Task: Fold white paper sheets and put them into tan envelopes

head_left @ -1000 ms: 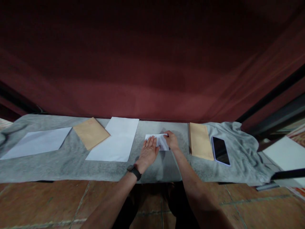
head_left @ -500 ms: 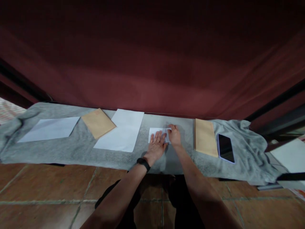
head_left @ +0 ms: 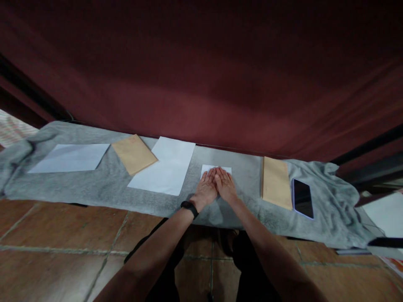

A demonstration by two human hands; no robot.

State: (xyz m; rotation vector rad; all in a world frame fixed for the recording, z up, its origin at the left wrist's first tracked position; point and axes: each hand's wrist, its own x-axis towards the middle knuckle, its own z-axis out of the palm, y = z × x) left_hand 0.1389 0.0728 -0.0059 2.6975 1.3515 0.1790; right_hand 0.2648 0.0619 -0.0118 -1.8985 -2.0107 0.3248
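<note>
A small white piece of paper [head_left: 206, 167], apparently folded, lies on the grey cloth in front of me. My left hand [head_left: 206, 187] rests flat on its left part, fingers stretched out. Beside it, my right hand [head_left: 226, 184] lies flat on the right part, and the fingertips of both hands meet near the paper's middle. Most of the paper is hidden under the hands; its far edge and corners show. To the left is a large white sheet [head_left: 170, 167], partly under a brown envelope [head_left: 134, 153].
The grey cloth [head_left: 245, 176] covers a long, narrow bench against a dark red surface. Another white sheet [head_left: 71, 158] lies far left. On the right are a stack of brown envelopes [head_left: 277, 182] and a phone [head_left: 302, 198] in a purple case. Tiled floor [head_left: 63, 230] lies below.
My right hand has moved from the paper's right edge, where its fingers were curled, to lie flat against my left hand. My left hand has stayed flat on the paper.
</note>
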